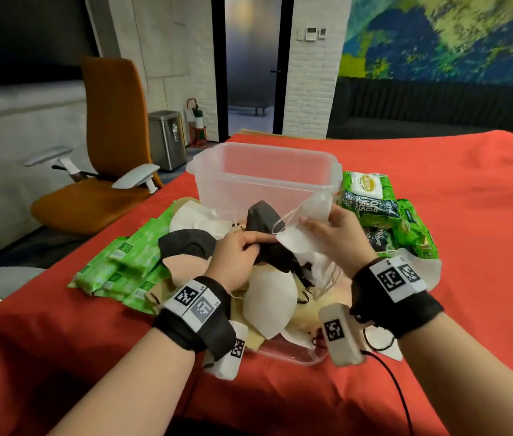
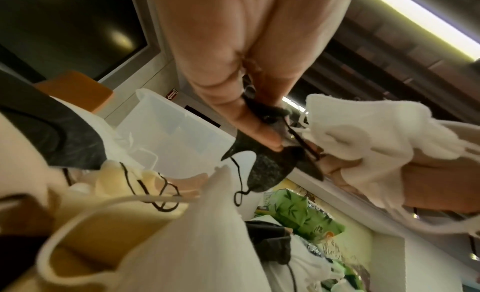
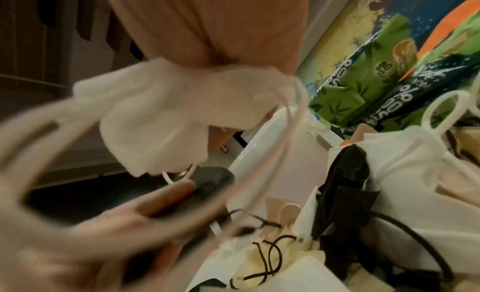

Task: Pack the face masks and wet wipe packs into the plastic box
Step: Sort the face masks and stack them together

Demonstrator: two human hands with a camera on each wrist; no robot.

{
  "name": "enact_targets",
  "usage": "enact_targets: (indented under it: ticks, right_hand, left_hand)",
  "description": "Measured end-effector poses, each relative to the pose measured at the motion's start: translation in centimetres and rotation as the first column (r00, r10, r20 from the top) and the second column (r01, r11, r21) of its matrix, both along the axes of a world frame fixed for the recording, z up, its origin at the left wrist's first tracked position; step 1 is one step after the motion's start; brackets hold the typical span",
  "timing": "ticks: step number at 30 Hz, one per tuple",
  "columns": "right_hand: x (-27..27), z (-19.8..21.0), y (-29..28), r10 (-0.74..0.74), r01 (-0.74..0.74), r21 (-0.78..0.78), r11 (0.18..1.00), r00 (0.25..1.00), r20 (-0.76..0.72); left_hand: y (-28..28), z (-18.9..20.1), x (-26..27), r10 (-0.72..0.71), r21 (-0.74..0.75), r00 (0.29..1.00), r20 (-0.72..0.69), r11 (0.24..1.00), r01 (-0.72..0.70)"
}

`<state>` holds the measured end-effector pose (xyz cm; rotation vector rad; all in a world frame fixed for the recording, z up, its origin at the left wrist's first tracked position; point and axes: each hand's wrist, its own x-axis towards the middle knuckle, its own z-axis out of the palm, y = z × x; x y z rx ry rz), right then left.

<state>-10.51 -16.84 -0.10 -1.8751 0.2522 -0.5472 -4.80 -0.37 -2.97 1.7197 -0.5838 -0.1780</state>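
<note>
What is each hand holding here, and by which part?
The left hand pinches a black face mask at its bunched lower edge. The right hand grips a white face mask by its body, ear loops dangling.

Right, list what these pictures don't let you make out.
- Floor of the plastic box, head view: the raised masks and both hands cover its lower part, so whether anything lies inside is unclear.
- Mask count: the pile overlaps itself in every view.
- Right wrist view: motion blur smears the left hand and the white mask.
- Wet wipe packs, head view: small print unreadable.
- Left wrist view: black mask partly behind the fingers.
</note>
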Motion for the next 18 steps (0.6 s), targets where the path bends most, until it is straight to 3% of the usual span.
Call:
enact_targets:
  ticks: [2, 4, 7, 10, 15, 18]
  right_hand:
    - [0.4, -0.7, 0.2, 0.014, -0.015, -0.07, 0.997, 1.0, -0.017]
    - [0.7, -1.5, 0.2, 0.005, -0.008, -0.151, 0.989, 1.0, -0.022]
    - [0.7, -2.2, 0.2, 0.048, -0.05, -0.222, 0.974, 0.999, -0.014]
    - [0.9, -2.6, -0.3, 0.111, -0.119, -0.191, 0.974, 0.992, -0.054]
    - [0.7, -2.9, -1.3, 0.248, -0.253, -0.086, 0.964, 0.967, -0.062]
    - [0.7, -3.2, -1.9, 0.242, -0.245, -0.073, 0.967, 0.969, -0.049]
  left_hand:
    - [-0.3, -0.1, -0.3, 0.012, -0.067, 0.996, -0.083, 0.998, -0.017]
    - [-0.7, -0.1, -0.9, -0.063, -0.193, 0.976, -0.208, 0.981, 0.022]
    - [-1.9, -0.8, -1.2, -0.054, -0.164, 0.988, -0.145, 0.986, 0.03]
    - [-2.8, -1.2, -0.9, 0.058, -0.142, 0.991, -0.124, 0.987, -0.075]
    - [-3.3, -2.0, -0.2, 0.097, -0.192, 0.977, -0.19, 0.972, -0.134]
    - [-3.4, -2.3, 0.1, 0.12, -0.205, 0.977, -0.176, 0.966, -0.155]
